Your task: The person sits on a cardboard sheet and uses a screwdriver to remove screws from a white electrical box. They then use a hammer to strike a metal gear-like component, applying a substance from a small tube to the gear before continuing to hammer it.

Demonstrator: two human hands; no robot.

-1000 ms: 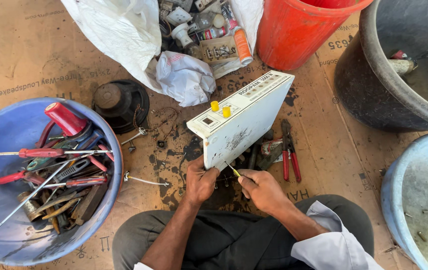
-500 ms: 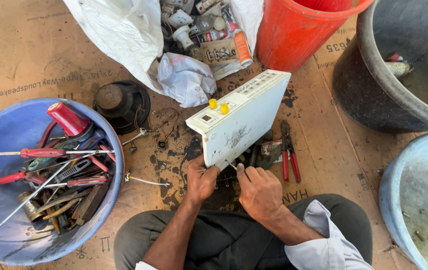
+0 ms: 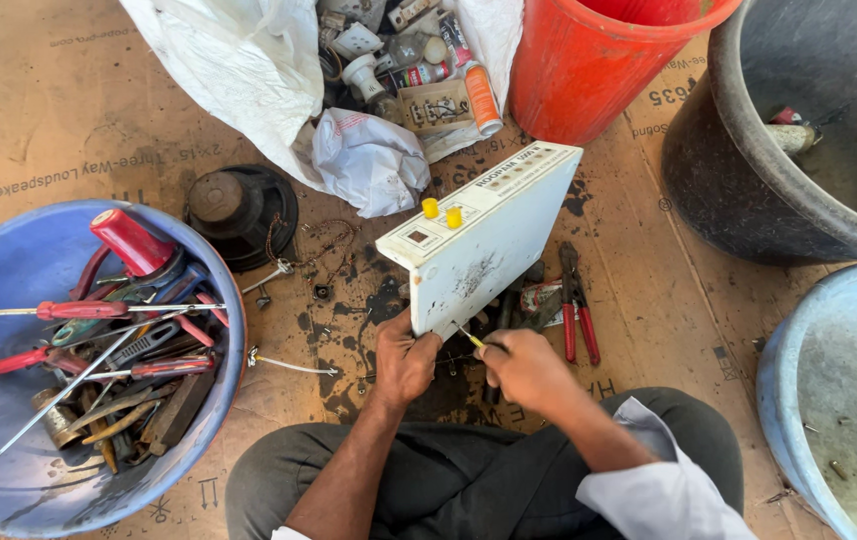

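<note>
Both hands grip: left (image 3: 404, 362) white box (image 3: 484, 235), right (image 3: 524, 368) screwdriver (image 3: 470, 338); blue tub (image 3: 9, 470) holds tools (image 3: 119, 340).

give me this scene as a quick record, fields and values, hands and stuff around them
setting: cardboard sheet on the floor, person seated cross-legged
left hand: grips the lower corner of a white box-shaped device, tilted on edge
right hand: holds a yellow-handled screwdriver, tip at the device's lower edge
device detail: two yellow knobs on its narrow face
left side: blue basin of screwdrivers and hand tools
beside device: red-handled pliers
behind: black speaker, white bag, red bucket, dark tub
</note>
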